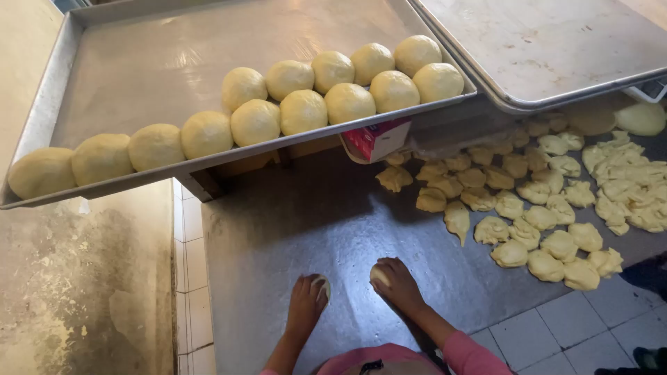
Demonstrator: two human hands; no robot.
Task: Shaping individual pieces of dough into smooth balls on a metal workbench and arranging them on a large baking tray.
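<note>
Two dough pieces [379, 276] cupped under left hand [306, 298], right hand [396, 281]; tray [139, 69] of balls [302, 111] overhangs (ragged lumps [542, 208] right).

— From my screen: pale yellow dough balls [303, 111] on a dull silver tray [139, 62], right?

— Yes. I see yellow dough scraps [528, 208] on the grey worktop [292, 215], pink sleeves [465, 354], a red-and-white carton [379, 139].

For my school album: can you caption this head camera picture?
Two hands, left and right, each roll a dough piece on a metal table below a tray of dough balls.
</note>
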